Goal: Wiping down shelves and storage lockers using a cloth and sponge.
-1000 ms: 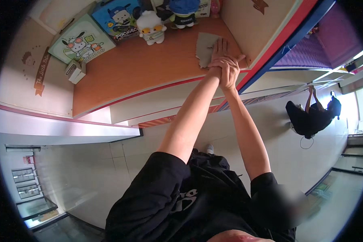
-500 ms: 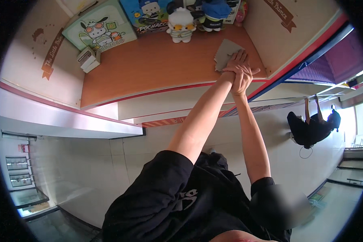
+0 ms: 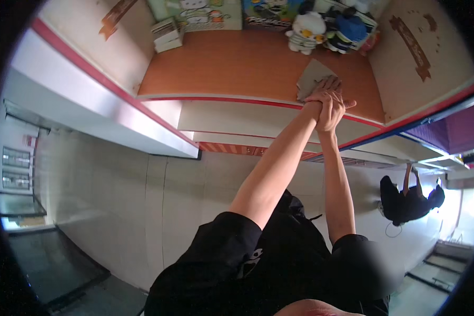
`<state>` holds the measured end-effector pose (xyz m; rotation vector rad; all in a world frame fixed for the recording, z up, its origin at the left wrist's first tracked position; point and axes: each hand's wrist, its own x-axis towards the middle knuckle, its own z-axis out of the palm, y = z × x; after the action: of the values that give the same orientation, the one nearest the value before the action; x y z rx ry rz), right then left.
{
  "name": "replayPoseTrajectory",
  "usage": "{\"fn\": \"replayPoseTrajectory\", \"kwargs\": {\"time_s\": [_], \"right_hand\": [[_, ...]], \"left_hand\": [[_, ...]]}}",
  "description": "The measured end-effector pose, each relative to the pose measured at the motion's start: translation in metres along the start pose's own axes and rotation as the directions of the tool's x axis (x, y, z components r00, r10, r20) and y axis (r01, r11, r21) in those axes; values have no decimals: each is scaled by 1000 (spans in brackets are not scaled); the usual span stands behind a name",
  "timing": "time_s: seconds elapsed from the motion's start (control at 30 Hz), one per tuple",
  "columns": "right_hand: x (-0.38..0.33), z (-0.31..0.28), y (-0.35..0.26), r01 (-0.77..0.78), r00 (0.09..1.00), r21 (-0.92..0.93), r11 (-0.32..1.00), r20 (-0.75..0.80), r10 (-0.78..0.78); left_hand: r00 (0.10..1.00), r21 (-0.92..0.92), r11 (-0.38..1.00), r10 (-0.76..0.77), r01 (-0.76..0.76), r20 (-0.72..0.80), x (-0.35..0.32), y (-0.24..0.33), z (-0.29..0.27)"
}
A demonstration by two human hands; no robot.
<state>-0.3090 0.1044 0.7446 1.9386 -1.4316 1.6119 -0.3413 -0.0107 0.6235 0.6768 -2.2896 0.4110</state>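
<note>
My left hand [image 3: 325,84] lies flat on a grey-beige cloth [image 3: 310,73], fingers stretched out, thumb pointing right. Part of the cloth is hidden beneath it; the rest spreads out flat beyond and to the left. My right hand [image 3: 329,113] rests on the back of my left hand near the wrist, its fingers curled over it. Both arms reach forward, straight, to the right part of an orange-brown shelf board [image 3: 221,63], close to its red front edge.
At the back of the shelf stand picture boxes [image 3: 203,15], a white plush figure [image 3: 306,31] and a blue-clad figure [image 3: 347,32]. Small white boxes [image 3: 167,34] sit at the left end. Side panels [image 3: 426,58] bound the board. Another person [image 3: 411,197] works farther right.
The view has turned, so the shelf sits further right in the picture. My stacked hands and the cloth have slid somewhat left along the board, away from the right panel.
</note>
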Motion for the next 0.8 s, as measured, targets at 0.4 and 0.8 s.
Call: {"fn": "replayPoseTrajectory", "kwargs": {"time_s": [0.4,0.8], "right_hand": [[14,107,-81,2,967,224,975,247,-59],[49,303,-199,-159,933,547,822,356,-56]], "left_hand": [[924,-201,922,-275,331,264,-64,-119,-78],[882,100,918,-396,383,256,-198,-371,-138]]}}
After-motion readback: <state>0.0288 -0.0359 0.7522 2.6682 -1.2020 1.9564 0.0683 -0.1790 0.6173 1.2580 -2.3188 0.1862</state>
